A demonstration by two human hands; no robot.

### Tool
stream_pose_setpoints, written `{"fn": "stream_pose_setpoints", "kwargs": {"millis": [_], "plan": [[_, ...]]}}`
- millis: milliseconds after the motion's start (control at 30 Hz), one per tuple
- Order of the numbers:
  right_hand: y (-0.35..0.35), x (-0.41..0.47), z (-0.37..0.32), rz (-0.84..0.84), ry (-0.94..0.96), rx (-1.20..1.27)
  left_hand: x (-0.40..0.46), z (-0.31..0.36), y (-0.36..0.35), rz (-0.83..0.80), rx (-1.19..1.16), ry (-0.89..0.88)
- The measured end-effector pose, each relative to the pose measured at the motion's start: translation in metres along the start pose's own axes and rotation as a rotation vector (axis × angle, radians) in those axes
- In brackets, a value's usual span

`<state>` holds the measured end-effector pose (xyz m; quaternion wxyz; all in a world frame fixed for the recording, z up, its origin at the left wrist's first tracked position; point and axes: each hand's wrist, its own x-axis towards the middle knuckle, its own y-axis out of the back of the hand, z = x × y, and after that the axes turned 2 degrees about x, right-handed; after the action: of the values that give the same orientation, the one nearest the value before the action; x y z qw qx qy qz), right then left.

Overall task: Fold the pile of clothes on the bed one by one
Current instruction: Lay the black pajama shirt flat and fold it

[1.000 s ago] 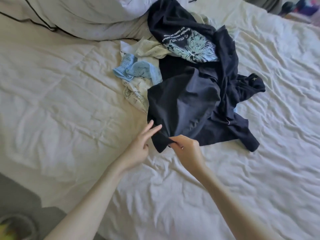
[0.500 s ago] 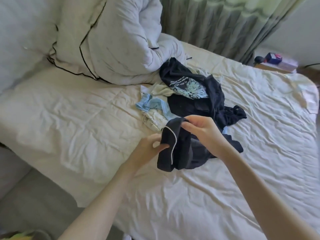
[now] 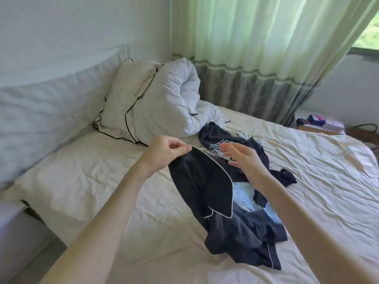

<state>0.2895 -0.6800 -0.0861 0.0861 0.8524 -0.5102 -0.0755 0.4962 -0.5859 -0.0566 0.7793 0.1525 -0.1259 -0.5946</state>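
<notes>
A dark navy garment with thin white piping (image 3: 207, 187) hangs lifted above the bed, its lower part crumpled on the sheet. My left hand (image 3: 164, 152) pinches its top edge at the piping. My right hand (image 3: 242, 158) hovers just right of the garment with fingers spread and loosely bent, holding nothing that I can see. Behind it lies the pile of clothes (image 3: 235, 144): a dark T-shirt with a pale print on top, and a light blue piece (image 3: 244, 193) showing under the lifted garment.
The bed (image 3: 102, 191) has a wrinkled cream sheet. A rolled white duvet and pillow with black piping (image 3: 155, 103) sit at the head. Green curtains (image 3: 266, 58) hang behind. A bedside table with small items (image 3: 320, 124) stands at the far right.
The dark garment has been raised off the pile and partly opened out. My left hand now holds its top edge higher; my right hand has let go and opened. The camera has tilted up.
</notes>
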Motion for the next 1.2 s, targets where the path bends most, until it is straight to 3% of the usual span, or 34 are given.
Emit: {"fn": "stream_pose_setpoints", "kwargs": {"millis": [133, 300, 533, 600, 733, 833, 1000, 1133, 1200], "plan": [[-0.042, -0.014, -0.002, -0.150, 0.143, -0.223, -0.002, 0.015, 0.006, 0.039, 0.014, -0.019], [-0.058, -0.010, -0.013, 0.087, 0.419, -0.576, -0.005, 0.021, 0.021, 0.139, -0.016, -0.008], [-0.040, -0.007, -0.020, 0.195, 0.267, -0.627, -0.017, 0.002, 0.024, 0.101, 0.013, 0.062], [-0.038, -0.010, -0.020, 0.115, 0.169, -0.519, -0.020, -0.002, 0.024, 0.115, 0.035, 0.058], [-0.028, -0.014, -0.023, -0.204, -0.232, 0.206, -0.024, -0.012, 0.023, 0.165, 0.084, 0.052], [-0.023, -0.012, -0.020, -0.343, -0.384, 0.462, -0.031, -0.024, 0.026, 0.060, 0.057, 0.075], [-0.018, -0.011, -0.017, -0.318, -0.477, 0.519, -0.046, -0.054, 0.027, -0.154, 0.122, 0.160], [-0.013, -0.016, -0.015, -0.215, -0.343, 0.349, -0.052, -0.067, 0.026, -0.083, 0.088, 0.181], [-0.011, -0.021, -0.011, -0.269, -0.290, 0.294, -0.053, -0.066, 0.029, -0.012, 0.049, 0.158]]}}
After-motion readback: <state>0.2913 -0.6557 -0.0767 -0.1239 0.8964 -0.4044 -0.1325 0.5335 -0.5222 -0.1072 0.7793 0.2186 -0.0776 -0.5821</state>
